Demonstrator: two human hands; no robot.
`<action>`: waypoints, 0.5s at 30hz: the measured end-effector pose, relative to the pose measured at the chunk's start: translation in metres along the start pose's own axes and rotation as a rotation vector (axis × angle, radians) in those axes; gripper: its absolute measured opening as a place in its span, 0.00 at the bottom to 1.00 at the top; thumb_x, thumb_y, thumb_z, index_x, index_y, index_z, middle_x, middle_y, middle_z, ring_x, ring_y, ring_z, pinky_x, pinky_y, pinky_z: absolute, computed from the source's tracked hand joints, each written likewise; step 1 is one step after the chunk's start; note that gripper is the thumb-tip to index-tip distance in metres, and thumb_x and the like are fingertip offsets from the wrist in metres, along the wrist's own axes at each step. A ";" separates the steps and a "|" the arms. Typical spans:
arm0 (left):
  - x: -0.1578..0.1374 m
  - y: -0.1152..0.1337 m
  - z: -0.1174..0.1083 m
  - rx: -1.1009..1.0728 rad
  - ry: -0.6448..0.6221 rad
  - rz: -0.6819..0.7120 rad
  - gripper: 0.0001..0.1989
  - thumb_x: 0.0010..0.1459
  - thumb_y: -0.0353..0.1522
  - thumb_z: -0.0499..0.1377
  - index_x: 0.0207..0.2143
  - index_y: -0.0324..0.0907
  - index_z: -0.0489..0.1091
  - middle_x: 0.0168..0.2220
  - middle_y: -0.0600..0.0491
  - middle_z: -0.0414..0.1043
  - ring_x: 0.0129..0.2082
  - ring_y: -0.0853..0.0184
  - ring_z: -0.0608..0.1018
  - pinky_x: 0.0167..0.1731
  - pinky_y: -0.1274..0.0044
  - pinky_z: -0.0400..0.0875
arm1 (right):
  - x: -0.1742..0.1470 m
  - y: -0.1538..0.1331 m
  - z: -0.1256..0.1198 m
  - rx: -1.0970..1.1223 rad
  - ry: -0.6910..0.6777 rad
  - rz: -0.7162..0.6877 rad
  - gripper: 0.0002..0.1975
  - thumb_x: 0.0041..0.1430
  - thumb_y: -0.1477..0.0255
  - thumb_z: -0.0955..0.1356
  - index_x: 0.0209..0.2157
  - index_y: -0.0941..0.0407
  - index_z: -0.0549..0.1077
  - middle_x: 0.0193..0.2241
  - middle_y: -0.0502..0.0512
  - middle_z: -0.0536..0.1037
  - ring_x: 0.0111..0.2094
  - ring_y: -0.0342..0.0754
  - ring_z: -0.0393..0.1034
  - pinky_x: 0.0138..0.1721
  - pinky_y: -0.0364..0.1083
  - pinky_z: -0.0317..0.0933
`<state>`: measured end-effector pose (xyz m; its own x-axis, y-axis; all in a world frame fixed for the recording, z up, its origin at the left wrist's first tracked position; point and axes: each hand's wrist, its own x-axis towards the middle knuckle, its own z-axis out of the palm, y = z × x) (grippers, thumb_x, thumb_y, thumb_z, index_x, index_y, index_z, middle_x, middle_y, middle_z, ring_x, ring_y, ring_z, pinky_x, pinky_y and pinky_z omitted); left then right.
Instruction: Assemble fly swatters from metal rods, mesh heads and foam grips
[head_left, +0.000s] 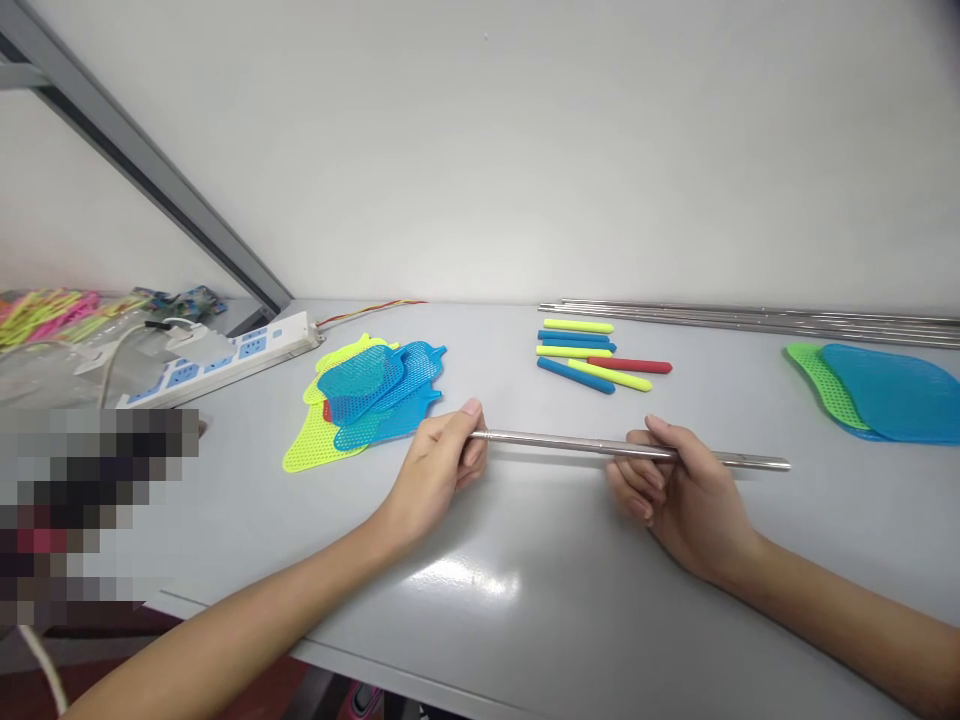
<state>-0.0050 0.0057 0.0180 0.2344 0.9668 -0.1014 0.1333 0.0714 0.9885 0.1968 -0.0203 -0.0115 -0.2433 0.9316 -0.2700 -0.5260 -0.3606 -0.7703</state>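
A slim metal telescopic rod (547,441) lies across both hands above the grey table. My left hand (439,455) pinches its left end between thumb and fingers. Further along, my right hand (686,500) grips the rod with the thumb on top and fingers curled below, and the thicker right end sticks out past it. Left of my left hand is a pile of perforated fly swatter heads (367,385) in yellow-green and blue, with a bit of red. Several coloured plastic handle sleeves (600,355), yellow, blue and red, lie beyond the rod.
More metal rods (750,320) lie along the wall at the back right. Blue and green swatter heads (892,392) are at the right edge. A white power strip (232,358) with plugs and cables stands at left, near bright coloured strips (52,320).
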 end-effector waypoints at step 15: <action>-0.008 0.005 -0.003 0.582 -0.135 0.239 0.21 0.58 0.38 0.43 0.14 0.39 0.51 0.14 0.59 0.48 0.16 0.76 0.54 0.18 0.81 0.50 | 0.003 0.002 -0.005 0.079 0.161 -0.143 0.20 0.54 0.67 0.58 0.12 0.57 0.49 0.12 0.45 0.46 0.13 0.37 0.46 0.15 0.41 0.43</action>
<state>-0.0089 -0.0013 0.0243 0.4364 0.8975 0.0637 0.5543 -0.3240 0.7667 0.1990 -0.0183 -0.0164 -0.0322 0.9665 -0.2546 -0.6096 -0.2209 -0.7613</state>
